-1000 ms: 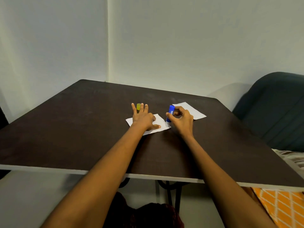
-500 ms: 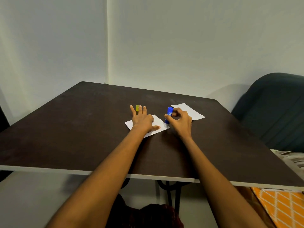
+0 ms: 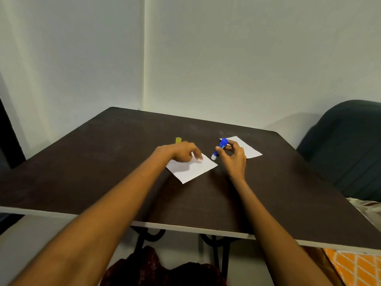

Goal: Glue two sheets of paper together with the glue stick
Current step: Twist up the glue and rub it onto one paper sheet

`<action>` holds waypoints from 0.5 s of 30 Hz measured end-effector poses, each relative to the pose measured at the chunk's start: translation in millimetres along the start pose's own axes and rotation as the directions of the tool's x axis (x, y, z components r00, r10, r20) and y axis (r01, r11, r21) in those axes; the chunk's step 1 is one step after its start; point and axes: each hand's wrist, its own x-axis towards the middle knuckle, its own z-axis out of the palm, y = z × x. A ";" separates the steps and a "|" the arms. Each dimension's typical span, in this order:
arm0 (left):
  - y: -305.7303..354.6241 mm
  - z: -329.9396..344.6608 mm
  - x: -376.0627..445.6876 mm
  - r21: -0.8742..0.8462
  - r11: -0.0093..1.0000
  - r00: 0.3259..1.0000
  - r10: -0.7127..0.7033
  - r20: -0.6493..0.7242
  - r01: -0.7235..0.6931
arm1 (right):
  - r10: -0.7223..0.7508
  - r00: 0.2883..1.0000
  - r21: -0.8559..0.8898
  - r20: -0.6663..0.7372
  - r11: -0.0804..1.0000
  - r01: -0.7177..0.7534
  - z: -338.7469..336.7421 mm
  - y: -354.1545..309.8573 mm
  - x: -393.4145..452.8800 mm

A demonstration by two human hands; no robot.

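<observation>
The glue stick (image 3: 219,149) is gripped in the right hand (image 3: 234,156), with the fingers (image 3: 231,143) curled round its blue barrel. Its long axis is tilted, the blue end up and away, the white end down and toward the near sheet (image 3: 192,168), just off that sheet's right corner. Whether the white end touches the paper cannot be told.

The near sheet lies flat on the surface (image 3: 82,172). Its far edge is covered by the left hand (image 3: 181,151), which is blurred; its fingers seem loosely spread over the paper with nothing gripped, though contact cannot be confirmed. The far sheet (image 3: 246,148) lies behind the right hand, apart from the near sheet and partly hidden by it. A yellow cap (image 3: 178,140) stands just behind the left hand.

The coming move is judged to turn on one relation: the near sheet lies to the left of the stick's lower end, and close to it, so a short sweep leftward by the right hand would carry glue across it. The far sheet is nearer the right hand than the left.
</observation>
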 end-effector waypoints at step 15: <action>0.7 28.5 23.6 0.401 0.911 0.987 -0.037 -0.155 0.097 | 0.036 0.996 -0.012 0.087 0.999 -0.036 1.4 -13.2 36.9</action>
